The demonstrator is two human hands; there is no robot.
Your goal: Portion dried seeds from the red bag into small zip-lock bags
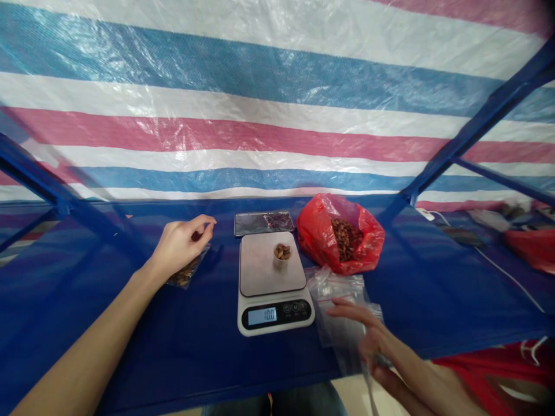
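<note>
The cup of brown pieces sits on the scale, right of the middle of its steel plate, with neither of my hands touching it. Judging by how things lie, this portion is measured out but not bagged. One filled bag lies to the left, under my left hand; the clear bags on the right look unfilled, and the red bag behind them gapes over a good heap of brown bits, so plenty seems left.

My left thumb and forefinger curl close together; I can't tell whether they pinch anything. My right hand is over the clear bags, forefinger stretched out, the other fingers bent; it's blurred, and I can't tell if it grips plastic.

The display reads 10.0. Of the buttons, the middle one looks like an M; the small print beneath is unreadable. I find no brand, neither there nor on the dark slab behind the scale, nor on the striped sheet beyond.
</note>
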